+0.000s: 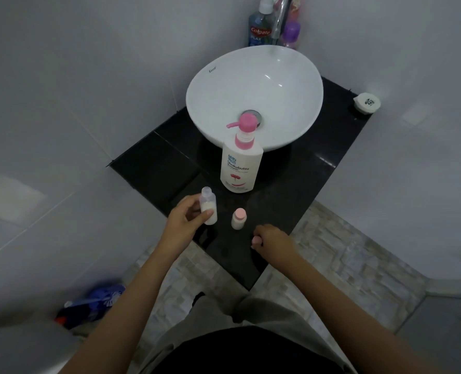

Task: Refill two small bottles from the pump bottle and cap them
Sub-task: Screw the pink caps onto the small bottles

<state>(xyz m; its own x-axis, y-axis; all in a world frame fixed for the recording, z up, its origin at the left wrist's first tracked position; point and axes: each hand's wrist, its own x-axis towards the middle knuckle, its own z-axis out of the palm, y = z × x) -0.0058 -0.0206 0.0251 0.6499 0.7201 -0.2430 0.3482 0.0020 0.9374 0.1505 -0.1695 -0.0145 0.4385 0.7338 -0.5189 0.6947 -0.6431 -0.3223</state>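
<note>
A white pump bottle (241,164) with a pink pump head stands on the black counter (318,168), in front of the basin. My left hand (186,218) grips a small clear bottle (208,205). This bottle is uncapped, upright, and partly filled with white liquid. To its right a second small bottle (238,218) stands on the counter with a pale pink cap on. My right hand (274,242) rests at the counter's front edge with its fingers curled. A pale pink piece that looks like a small cap shows at its fingertips.
A white bowl basin (224,85) sits behind the pump bottle under a metal tap (280,20). Mouthwash and other bottles (259,28) stand at the back. A round white container (367,102) sits at the counter's right corner. A blue object (89,309) lies on the floor at the left.
</note>
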